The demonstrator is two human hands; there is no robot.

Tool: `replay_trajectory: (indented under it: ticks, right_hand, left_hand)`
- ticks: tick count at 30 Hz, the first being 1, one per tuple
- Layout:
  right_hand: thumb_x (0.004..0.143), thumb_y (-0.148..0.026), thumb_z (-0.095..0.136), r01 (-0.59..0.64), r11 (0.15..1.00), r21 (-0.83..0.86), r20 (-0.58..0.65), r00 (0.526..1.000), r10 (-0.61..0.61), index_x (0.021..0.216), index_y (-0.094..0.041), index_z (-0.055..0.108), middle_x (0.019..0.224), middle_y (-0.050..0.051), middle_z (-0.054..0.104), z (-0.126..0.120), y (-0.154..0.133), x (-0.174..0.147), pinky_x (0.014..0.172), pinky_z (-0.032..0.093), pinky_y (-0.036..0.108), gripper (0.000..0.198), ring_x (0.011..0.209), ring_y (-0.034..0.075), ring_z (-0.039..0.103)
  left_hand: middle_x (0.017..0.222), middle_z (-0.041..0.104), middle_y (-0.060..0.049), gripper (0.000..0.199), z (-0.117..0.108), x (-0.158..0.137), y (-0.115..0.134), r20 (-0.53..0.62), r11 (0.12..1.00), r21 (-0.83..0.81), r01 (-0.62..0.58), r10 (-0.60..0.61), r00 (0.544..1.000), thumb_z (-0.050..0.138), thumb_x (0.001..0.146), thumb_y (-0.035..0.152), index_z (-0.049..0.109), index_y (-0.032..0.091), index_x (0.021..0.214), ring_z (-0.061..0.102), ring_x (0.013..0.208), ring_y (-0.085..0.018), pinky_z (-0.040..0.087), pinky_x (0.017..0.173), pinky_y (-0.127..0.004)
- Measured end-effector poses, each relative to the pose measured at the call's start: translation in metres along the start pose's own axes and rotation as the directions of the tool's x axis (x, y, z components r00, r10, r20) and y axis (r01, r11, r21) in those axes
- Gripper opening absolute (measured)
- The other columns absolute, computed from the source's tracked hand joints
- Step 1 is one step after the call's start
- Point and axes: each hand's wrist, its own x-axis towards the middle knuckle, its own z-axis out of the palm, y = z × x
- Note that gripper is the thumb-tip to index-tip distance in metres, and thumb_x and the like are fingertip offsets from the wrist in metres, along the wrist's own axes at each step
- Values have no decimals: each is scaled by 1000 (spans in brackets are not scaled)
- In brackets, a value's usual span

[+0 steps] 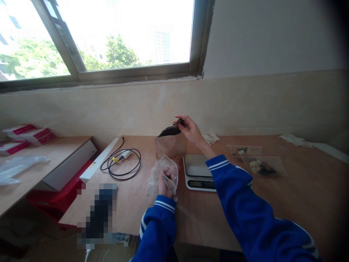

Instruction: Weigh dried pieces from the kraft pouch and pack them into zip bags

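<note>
My right hand (191, 129) pinches a small dark brown, dried-looking piece (179, 123) over the mouth of an upright brown paper bag (170, 146). The bag's top gapes, with dark contents or shadow inside; I cannot tell which. Closer to me, my left hand (165, 183) is closed on a crumpled clear plastic bag (155, 174), whose film covers part of the fingers. Something small and dark shows by the fingers, too unclear to name. Just right of the paper bag, partly behind my right sleeve, is a white kitchen scale (197, 167).
Two zip bags with dark and pale pieces, a rear one (245, 150) and a front one (263, 165), lie right of the scale. A coiled black cable (121, 178) and a blurred-out dark object (99, 213) lie left. Pink-and-white boxes (36, 138) sit on another table.
</note>
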Motion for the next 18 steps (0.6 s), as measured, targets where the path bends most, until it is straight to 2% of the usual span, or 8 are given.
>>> replay_trajectory:
  ticks: [3, 9, 12, 15, 18]
  right_hand:
    - [89, -32, 51, -8, 999, -45, 52, 999, 10, 118, -21, 53, 106, 6, 64, 1, 2, -1, 91, 46, 33, 32, 98, 16, 61]
    - [89, -24, 46, 54, 958, -280, 155, 988, -11, 107, -20, 62, 111, 6, 65, 2, 3, 0, 98, 42, 36, 25, 107, 19, 57]
    - [91, -23, 43, 91, 921, -379, 179, 984, -24, 109, -22, 65, 122, 7, 61, 1, 0, -3, 103, 36, 39, 28, 116, 20, 52]
    - [91, -26, 43, 82, 905, -418, 111, 993, -39, 118, -24, 60, 132, 6, 54, 3, -13, -7, 107, 31, 42, 32, 125, 21, 45]
    - [93, -28, 41, 40, 946, -320, -37, 998, -55, 116, -22, 59, 125, 7, 58, 7, -39, -11, 105, 33, 41, 30, 121, 21, 48]
  left_hand:
    - [83, 70, -8, 22, 0, 1, 0, 8, 1000, 10, 0, -1, 1000, 51, 87, 29, 66, 15, 94, 64, 63, -14, 53, 58, -23]
    - [72, 66, -4, 18, 1, 1, 1, -60, 1000, 7, -9, 9, 998, 55, 85, 28, 66, 14, 87, 61, 56, -11, 50, 53, -20]
    - [72, 67, -4, 19, 3, -1, 1, -37, 1000, 1, 2, -2, 999, 54, 86, 26, 67, 13, 87, 59, 52, -9, 48, 50, -19]
    - [79, 69, -7, 19, 3, -2, 1, -7, 1000, 4, 3, -3, 1000, 53, 86, 26, 67, 13, 88, 62, 56, -11, 49, 52, -20]
    - [81, 70, -8, 19, 3, -2, 1, 6, 1000, 12, -13, 13, 1000, 53, 85, 26, 66, 13, 88, 64, 62, -13, 50, 54, -21]
